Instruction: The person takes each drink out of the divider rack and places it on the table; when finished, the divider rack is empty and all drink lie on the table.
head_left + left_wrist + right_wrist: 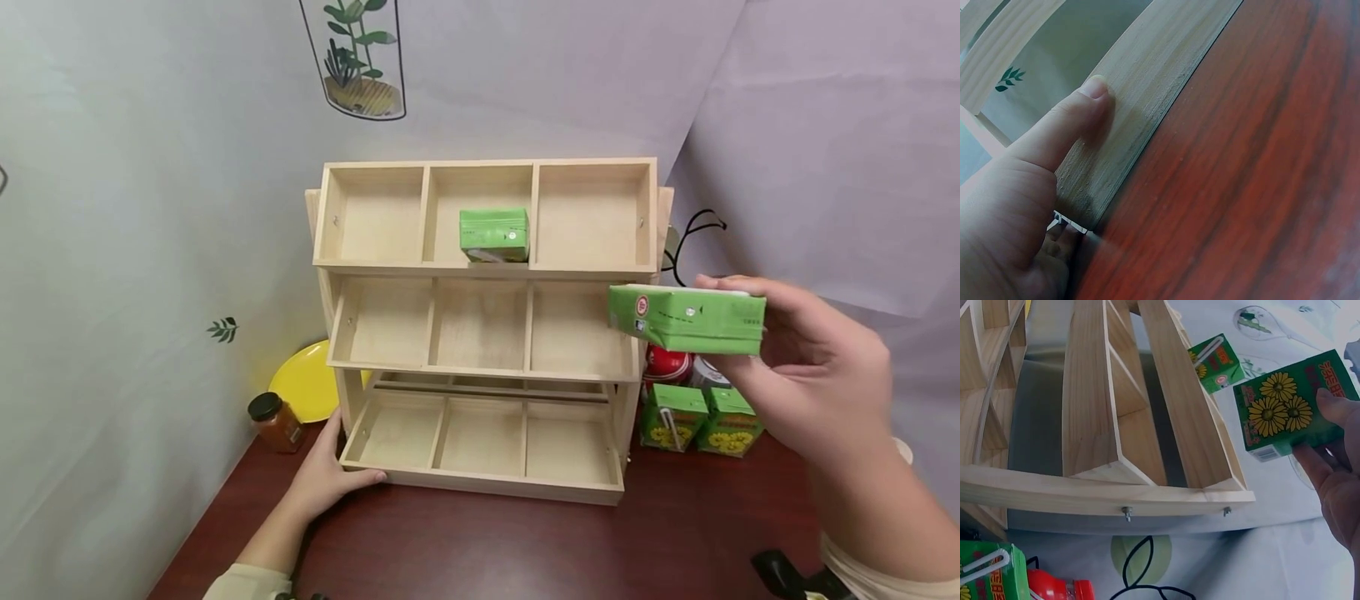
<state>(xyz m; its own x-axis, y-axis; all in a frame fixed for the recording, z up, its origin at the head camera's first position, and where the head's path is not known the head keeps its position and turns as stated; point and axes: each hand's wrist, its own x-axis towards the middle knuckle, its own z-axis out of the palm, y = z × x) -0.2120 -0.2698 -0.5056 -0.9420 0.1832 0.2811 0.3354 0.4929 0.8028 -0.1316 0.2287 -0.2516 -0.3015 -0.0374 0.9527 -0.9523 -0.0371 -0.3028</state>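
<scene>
A three-tier wooden shelf rack (480, 483) with open compartments stands on the table. My left hand (324, 471) grips its lower left corner. In the left wrist view the thumb of that hand (1029, 175) lies on the front board; its other fingers are mostly hidden. To the right of the rack, about level with the middle tier, my right hand (825, 367) holds a green drink carton (690, 321) between thumb and fingers. The right wrist view shows yellow flowers on this carton (1285, 406). Another green drink carton (493, 233) sits in the top middle compartment.
Two more green drink cartons (675, 421) stand right of the rack, with a red container (666, 364) and a can (708, 372) behind. On the left are a dark-lidded jar (276, 423) and a yellow plate (306, 379). Pale cloth walls (187, 208) enclose the table.
</scene>
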